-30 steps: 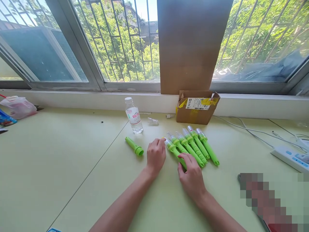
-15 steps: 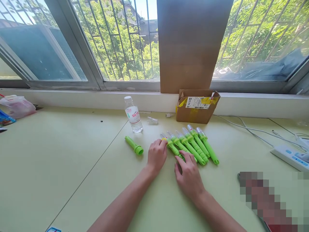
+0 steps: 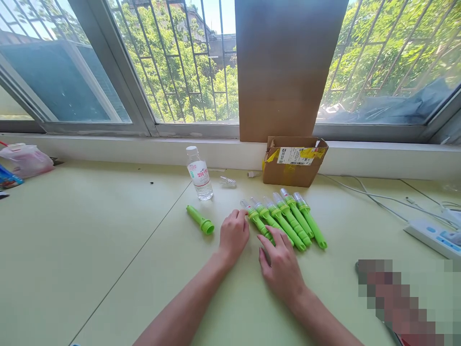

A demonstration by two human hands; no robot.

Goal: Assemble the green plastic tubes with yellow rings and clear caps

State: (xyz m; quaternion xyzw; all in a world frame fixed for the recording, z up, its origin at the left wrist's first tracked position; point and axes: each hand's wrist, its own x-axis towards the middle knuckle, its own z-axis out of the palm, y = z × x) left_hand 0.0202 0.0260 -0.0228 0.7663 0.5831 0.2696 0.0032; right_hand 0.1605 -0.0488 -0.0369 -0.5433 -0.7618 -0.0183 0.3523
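Observation:
Several green tubes with clear caps lie side by side in a slanted row on the pale green table (image 3: 144, 283). At the row's left end is the leftmost tube (image 3: 256, 221). My left hand (image 3: 234, 234) rests beside its capped end, fingers curled together; whether they hold anything is hidden. My right hand (image 3: 283, 259) lies over the lower end of the same tube, with its fingers apart and fingertips touching it. A separate green tube (image 3: 200, 220) without a cap lies left of my left hand, its threaded end toward me.
Behind stand a water bottle (image 3: 199, 175) and an open cardboard box (image 3: 293, 163). Between them lie a clear plastic piece (image 3: 228, 182) and a small white-capped piece (image 3: 252, 174). A power strip (image 3: 434, 236) with cables is at right, a pink bag (image 3: 29, 159) far left.
My right hand has shifted slightly left and its fingers look a little more spread. The yellow bit by my left fingertips no longer shows.

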